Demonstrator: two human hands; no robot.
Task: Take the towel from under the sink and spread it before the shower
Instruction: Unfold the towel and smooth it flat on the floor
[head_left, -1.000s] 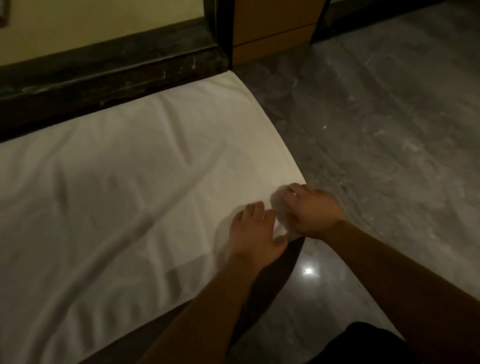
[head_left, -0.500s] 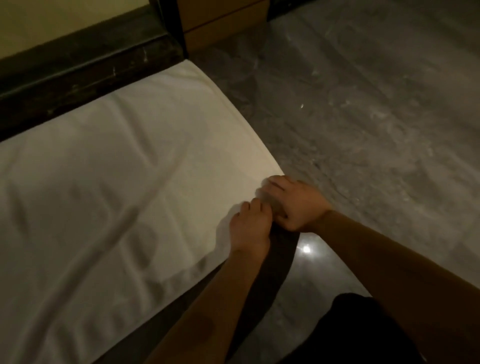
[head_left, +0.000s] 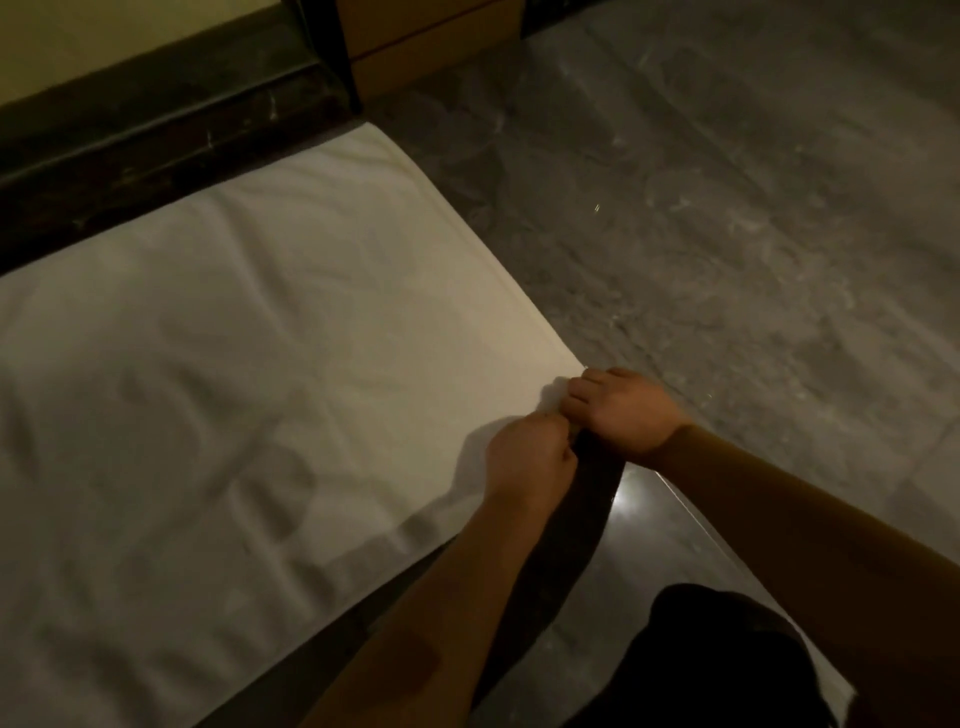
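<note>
A white towel (head_left: 249, 374) lies spread flat on the grey floor, its far edge against the dark shower threshold (head_left: 156, 135). A few soft creases run across it. Both hands are at its near right corner. My left hand (head_left: 530, 457) is curled with its fingers closed on the towel's near edge. My right hand (head_left: 623, 408) sits just beside it, fingers bent down over the corner itself. The corner's tip is hidden under my right hand's fingers.
Grey marbled floor (head_left: 727, 218) stretches to the right of the towel. A wooden cabinet base (head_left: 431, 47) stands at the top centre beside a dark post. A dark garment (head_left: 727, 660) fills the lower right. A light glares on the floor near my wrists.
My left hand went from flat on the towel to curled on its edge. Both hands drew closer together at the corner, and the view shifted slightly.
</note>
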